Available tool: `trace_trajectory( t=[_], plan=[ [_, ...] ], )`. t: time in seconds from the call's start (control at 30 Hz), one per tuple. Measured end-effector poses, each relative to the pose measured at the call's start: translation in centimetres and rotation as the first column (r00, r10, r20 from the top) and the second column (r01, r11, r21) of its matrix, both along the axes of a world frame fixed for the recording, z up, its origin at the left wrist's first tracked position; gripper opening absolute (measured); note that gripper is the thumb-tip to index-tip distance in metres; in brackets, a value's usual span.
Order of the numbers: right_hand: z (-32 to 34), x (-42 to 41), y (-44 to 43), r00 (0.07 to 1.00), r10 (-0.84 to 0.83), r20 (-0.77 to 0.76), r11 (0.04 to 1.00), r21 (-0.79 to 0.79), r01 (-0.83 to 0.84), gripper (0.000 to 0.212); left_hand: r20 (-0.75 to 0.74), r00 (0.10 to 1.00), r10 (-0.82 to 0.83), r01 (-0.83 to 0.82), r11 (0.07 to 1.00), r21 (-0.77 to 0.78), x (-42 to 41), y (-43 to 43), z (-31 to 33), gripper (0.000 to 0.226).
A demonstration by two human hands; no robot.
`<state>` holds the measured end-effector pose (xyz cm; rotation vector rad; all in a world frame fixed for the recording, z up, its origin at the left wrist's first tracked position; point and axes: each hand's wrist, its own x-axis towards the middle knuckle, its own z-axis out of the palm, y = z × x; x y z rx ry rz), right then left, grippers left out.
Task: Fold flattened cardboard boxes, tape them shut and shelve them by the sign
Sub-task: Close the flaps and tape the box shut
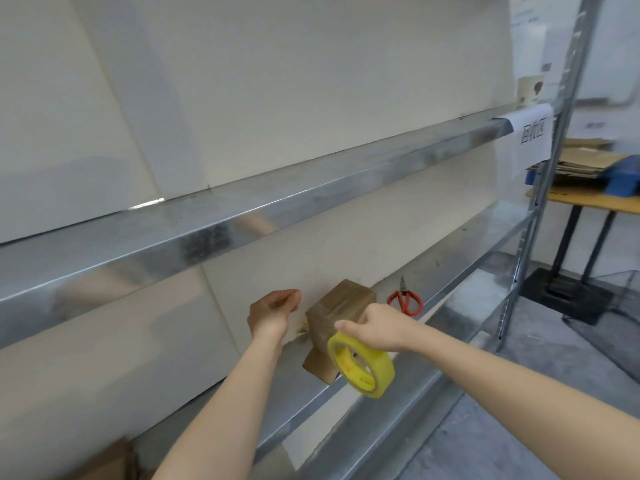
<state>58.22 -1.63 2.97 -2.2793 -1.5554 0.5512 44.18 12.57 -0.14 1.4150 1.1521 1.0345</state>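
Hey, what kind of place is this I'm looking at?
Most likely a storeroom or packing area: bare metal shelving with a paper sign on its edge, flattened cardboard stacked on a side table, and a yellow tape roll held at a small cardboard box.

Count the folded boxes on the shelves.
1: a small brown box on the lower shelf, between the left hand and the right hand holding the tape roll. Cardboard at the bottom-left corner may be another; it's cut off.
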Motion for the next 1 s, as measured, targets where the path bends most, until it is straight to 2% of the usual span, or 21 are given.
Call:
trace_trajectory(
  t=[0.07,0.13,0.2,0.27,0.33,0.4,0.5,0.57,0.73,0.87,1.0],
  plan=[
    [-0.6,-0.6,0.2,0.968,-0.012,-0.252,1.000,-0.021,0.007,0.056,-0.014,1.000,-0.022,0.021,1.000,-0.022,-0.5,1.3,-0.8,0.015],
    [-0.6,-1.2,0.0,0.886,0.022,-0.463,0.998,-0.049,-0.050,0.041,-0.013,0.999,-0.049,0.049,0.998,-0.046,-0.8,2.4,-1.1,0.012],
    [-0.7,-1.7,-0.2,0.858,0.040,-0.511,0.996,-0.053,-0.078,0.033,-0.009,0.996,-0.088,0.087,0.994,-0.066,-0.9,3.6,-1.5,0.003],
    [-0.5,-1.5,-0.5,0.925,-0.014,-0.379,0.998,-0.059,-0.010,0.036,-0.012,0.993,-0.118,0.117,0.990,-0.084,-1.1,4.3,-2.1,0.003],
    [0.0,-1.6,-1.1,0.991,-0.062,-0.120,0.993,-0.103,0.049,0.044,0.017,0.992,-0.127,0.128,0.986,-0.104,-1.4,4.2,-2.9,0.008],
    [0.8,-2.0,-1.2,0.991,-0.092,0.101,0.985,-0.138,0.105,0.050,0.021,0.992,-0.122,0.123,0.985,-0.117,-1.2,4.2,-3.7,0.015],
    [1.0,-3.0,-0.9,0.970,-0.111,0.218,0.973,-0.176,0.151,0.049,0.044,0.990,-0.134,0.139,0.981,-0.137,-0.4,4.1,-4.7,0.022],
    [1.0,-3.2,-0.6,0.941,-0.105,0.320,0.966,-0.193,0.173,0.055,0.055,0.989,-0.140,0.147,0.979,-0.140,0.5,4.1,-5.2,0.015],
    [0.8,-2.6,0.1,0.917,-0.086,0.389,0.945,-0.260,0.199,0.060,0.023,0.991,-0.129,0.130,0.986,-0.102,2.0,4.8,-6.7,0.009],
    [0.5,-1.6,0.5,0.922,-0.098,0.374,0.933,-0.288,0.216,0.059,-0.019,0.999,-0.027,0.026,0.999,-0.023,1.9,5.7,-6.7,0.010],
    [0.0,-1.6,1.0,0.916,-0.055,0.397,0.936,-0.300,0.186,0.058,0.066,0.996,-0.055,0.058,0.997,-0.050,2.3,6.9,-7.2,0.017]
  ],
)
